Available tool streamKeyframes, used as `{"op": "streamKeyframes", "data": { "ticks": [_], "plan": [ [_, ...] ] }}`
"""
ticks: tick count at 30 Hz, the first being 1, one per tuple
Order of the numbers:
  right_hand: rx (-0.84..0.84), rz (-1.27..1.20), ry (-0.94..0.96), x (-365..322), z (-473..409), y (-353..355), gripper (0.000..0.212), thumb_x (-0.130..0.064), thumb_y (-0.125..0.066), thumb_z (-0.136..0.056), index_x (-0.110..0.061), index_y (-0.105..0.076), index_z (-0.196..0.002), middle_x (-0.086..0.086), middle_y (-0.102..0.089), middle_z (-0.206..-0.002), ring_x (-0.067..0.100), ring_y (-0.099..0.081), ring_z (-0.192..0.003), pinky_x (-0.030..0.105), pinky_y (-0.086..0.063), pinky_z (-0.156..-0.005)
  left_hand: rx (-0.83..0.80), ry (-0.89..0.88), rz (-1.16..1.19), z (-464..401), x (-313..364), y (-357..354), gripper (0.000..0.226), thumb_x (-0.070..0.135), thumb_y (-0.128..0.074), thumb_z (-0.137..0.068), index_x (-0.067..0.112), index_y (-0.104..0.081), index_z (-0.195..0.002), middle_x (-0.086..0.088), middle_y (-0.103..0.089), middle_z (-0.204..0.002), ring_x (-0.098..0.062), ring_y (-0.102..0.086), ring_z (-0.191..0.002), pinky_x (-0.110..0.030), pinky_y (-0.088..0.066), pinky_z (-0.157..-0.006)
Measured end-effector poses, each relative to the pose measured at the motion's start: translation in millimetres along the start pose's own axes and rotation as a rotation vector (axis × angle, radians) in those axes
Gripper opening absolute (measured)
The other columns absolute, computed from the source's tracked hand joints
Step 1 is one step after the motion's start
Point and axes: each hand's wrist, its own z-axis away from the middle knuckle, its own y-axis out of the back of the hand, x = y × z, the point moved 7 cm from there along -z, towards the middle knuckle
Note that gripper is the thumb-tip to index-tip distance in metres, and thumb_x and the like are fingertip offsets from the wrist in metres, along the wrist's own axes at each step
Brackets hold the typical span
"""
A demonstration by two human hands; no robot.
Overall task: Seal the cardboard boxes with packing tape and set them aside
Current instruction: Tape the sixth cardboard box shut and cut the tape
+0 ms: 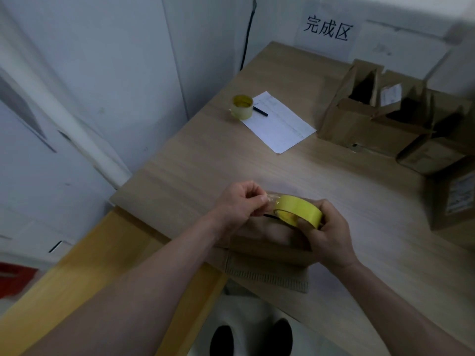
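Note:
A yellow roll of packing tape [298,210] is held above the table's near edge. My right hand [326,235] grips the roll from the right. My left hand [240,201] pinches the loose clear tape end [272,199] at the roll's left side. Beneath both hands lies a flat cardboard box [267,253] on the table edge, largely hidden by my hands. Open cardboard boxes [372,109] with raised flaps stand at the back right, and another box [452,201] sits at the right edge.
A second tape roll [242,107] stands at the far left of the wooden table [205,163], beside a white sheet of paper [280,122] and a black pen [260,111]. A sign [326,29] hangs on the wall. A yellow wooden board [77,278] lies lower left.

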Motion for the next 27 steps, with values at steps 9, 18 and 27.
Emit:
{"op": "streamKeyframes", "data": {
  "ticks": [9,18,27],
  "plan": [
    [0.067,0.154,0.075,-14,-8,-10,0.015,-0.021,-0.06,-0.076,-0.025,-0.058,-0.09,0.0,-0.062,-0.081,0.028,-0.056,-0.076,0.038,-0.044,-0.062,0.203,-0.062,-0.441,5,2,39,0.027,0.0,-0.062,-0.086,0.021,-0.058,-0.069,-0.002,-0.061,-0.064,-0.016,-0.058,-0.06,-0.029,-0.049,-0.061],
    [0.066,0.231,0.226,-39,-7,-29,0.037,-0.037,-0.046,-0.086,-0.003,-0.059,-0.094,0.004,-0.052,-0.081,0.003,-0.026,-0.072,0.027,-0.016,-0.06,0.253,0.049,-0.276,3,-27,60,0.029,-0.006,-0.058,-0.089,0.017,-0.06,-0.071,-0.003,-0.057,-0.063,-0.018,-0.054,-0.057,-0.037,-0.051,-0.068],
    [-0.041,0.327,0.306,-48,-9,-45,0.035,-0.033,-0.047,-0.089,-0.005,-0.058,-0.106,0.014,-0.061,-0.09,0.028,-0.054,-0.079,0.024,-0.028,-0.065,0.331,0.117,-0.032,5,-38,66,0.029,-0.014,-0.049,-0.088,0.009,-0.058,-0.074,-0.008,-0.052,-0.063,-0.016,-0.049,-0.053,-0.027,-0.049,-0.053]
  ]
}}
